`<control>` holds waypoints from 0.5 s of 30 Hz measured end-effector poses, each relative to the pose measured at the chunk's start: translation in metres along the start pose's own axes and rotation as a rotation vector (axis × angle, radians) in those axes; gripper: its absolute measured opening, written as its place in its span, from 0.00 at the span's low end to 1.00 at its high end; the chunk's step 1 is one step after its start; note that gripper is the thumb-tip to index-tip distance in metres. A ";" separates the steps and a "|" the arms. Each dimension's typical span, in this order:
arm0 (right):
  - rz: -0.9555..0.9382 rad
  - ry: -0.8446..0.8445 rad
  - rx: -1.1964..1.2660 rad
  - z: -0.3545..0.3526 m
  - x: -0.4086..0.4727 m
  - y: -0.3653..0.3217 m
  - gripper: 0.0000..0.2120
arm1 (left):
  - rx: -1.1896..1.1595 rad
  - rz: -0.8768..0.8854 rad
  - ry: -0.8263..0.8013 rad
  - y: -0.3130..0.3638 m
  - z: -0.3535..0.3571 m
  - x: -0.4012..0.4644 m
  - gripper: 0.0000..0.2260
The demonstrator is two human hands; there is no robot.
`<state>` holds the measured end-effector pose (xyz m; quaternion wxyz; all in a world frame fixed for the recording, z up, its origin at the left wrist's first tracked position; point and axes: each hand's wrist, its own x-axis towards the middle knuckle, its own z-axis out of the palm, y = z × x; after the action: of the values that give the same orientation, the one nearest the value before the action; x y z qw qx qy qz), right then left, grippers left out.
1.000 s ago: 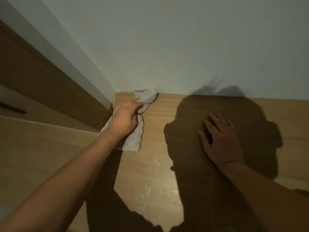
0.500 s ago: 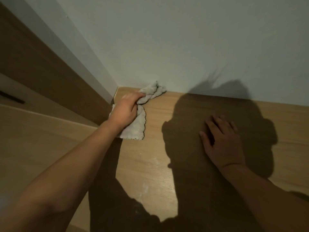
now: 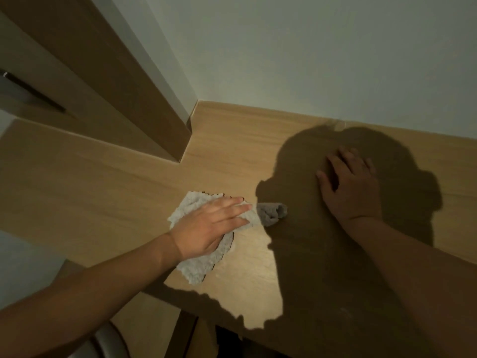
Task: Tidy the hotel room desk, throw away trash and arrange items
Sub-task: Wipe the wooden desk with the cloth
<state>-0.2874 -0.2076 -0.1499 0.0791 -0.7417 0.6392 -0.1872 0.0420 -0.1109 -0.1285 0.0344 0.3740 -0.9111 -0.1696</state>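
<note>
Item one: pale grey fluffy microfibre cloth with a dark stitched scalloped edge (image 3: 198,264), lying crumpled on the light wood-grain desk top (image 3: 85,192), toward its front edge and well out from the wall corner. We read its long axis as running from the near-left, by the desk's front edge, up to the far-right, where a rolled tail pokes out into shadow.

Item two: our left hand (image 3: 206,228), palm down on the cloth's middle, fingers (image 3: 232,204) straight and close together, pressing flat rather than pinching. Nothing is gripped; the cloth is pinned under the palm.

Item three: our right hand (image 3: 348,187), flat on bare desk in our own shadow, fingers slightly spread, holding nothing. It sits well apart from the cloth, to the right and farther back.

Relation that matters: the cloth's rolled tail lies just past the left fingertips, pointing toward the right hand, so the left hand is plainly the nearer one. We judge the next wipe would sweep along the cloth's long axis.

Condition note: faint pale smears possibly remain on the desk near the front, though the dim light leaves that unsure.
</note>
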 end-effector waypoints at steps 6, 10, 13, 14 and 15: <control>0.069 -0.023 0.074 -0.007 -0.005 -0.003 0.29 | 0.035 -0.161 0.133 0.006 -0.002 0.003 0.25; 0.038 -0.006 0.068 -0.019 -0.028 -0.010 0.26 | 0.072 -0.268 0.198 0.008 -0.002 0.002 0.24; 0.046 -0.146 0.034 -0.017 -0.042 -0.016 0.26 | 0.207 -0.381 0.220 0.013 -0.005 0.001 0.23; 0.043 -0.154 0.022 -0.015 -0.044 -0.017 0.27 | 0.221 -0.441 0.246 0.013 -0.005 0.001 0.23; 0.038 -0.147 0.006 -0.013 -0.046 -0.016 0.28 | 0.212 -0.502 0.277 0.013 -0.005 0.001 0.23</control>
<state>-0.2824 -0.1587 -0.1404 0.1315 -0.7408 0.6452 -0.1325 0.0337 -0.1045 -0.1197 0.0760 0.6084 -0.7896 -0.0241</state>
